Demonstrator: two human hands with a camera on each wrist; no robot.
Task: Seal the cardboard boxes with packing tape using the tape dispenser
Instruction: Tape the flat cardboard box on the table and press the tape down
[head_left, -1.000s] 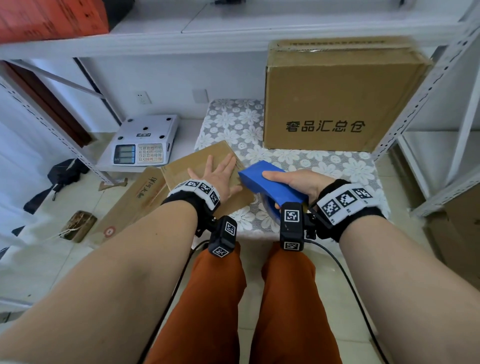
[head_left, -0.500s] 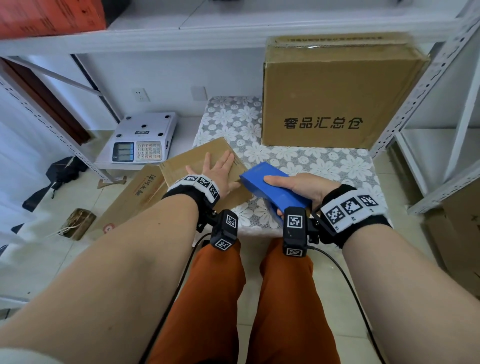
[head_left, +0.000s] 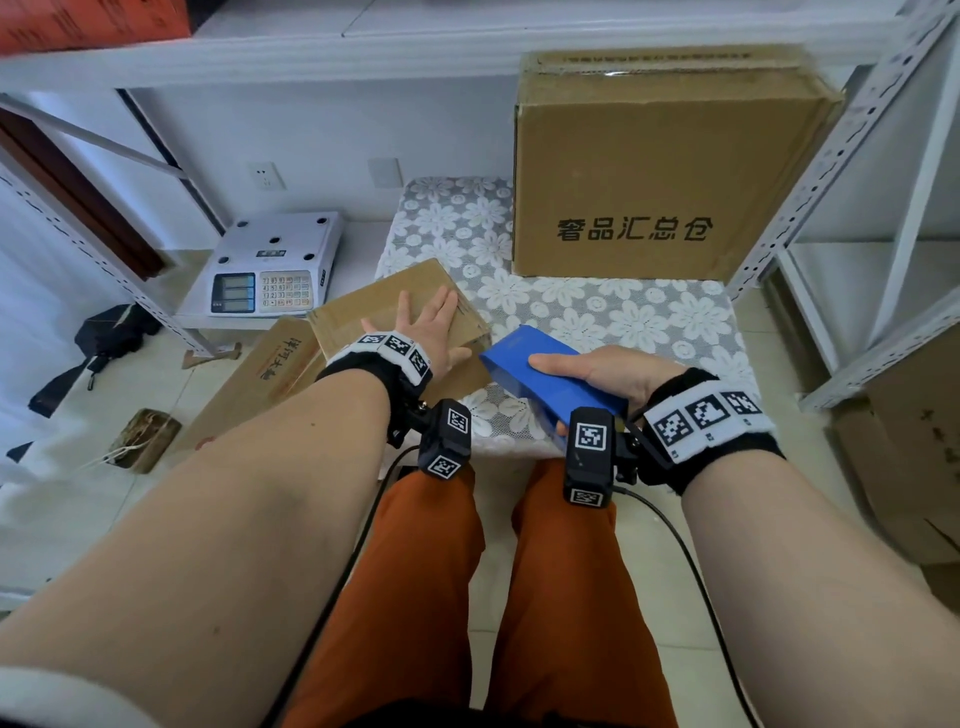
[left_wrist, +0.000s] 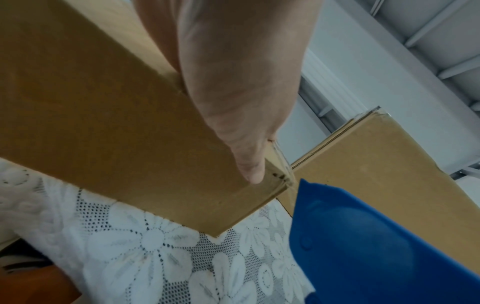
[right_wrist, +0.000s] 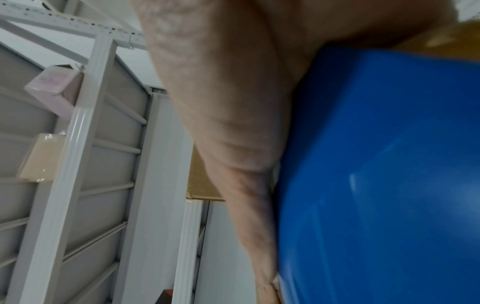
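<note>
A small brown cardboard box (head_left: 363, 317) lies at the near left corner of the lace-covered table (head_left: 623, 317). My left hand (head_left: 423, 325) rests flat on its top with straight, spread fingers; in the left wrist view the thumb (left_wrist: 246, 156) lies along the box's upper edge (left_wrist: 130, 133). My right hand (head_left: 597, 371) grips the blue tape dispenser (head_left: 545, 379), held just right of the box's near corner. The dispenser's blue shell (left_wrist: 376, 246) fills the lower right of the left wrist view and much of the right wrist view (right_wrist: 376, 174). The tape roll is hidden.
A large printed cardboard box (head_left: 649, 171) stands at the table's back right. A flattened carton (head_left: 260, 384) leans at the table's left side, beside a white weighing scale (head_left: 275, 265). White metal shelving uprights (head_left: 831, 156) flank the right. More cardboard (head_left: 909, 441) sits at far right.
My right hand has drawn the blue dispenser slightly toward me and to the right, away from the small box. The left hand stays flat on the box.
</note>
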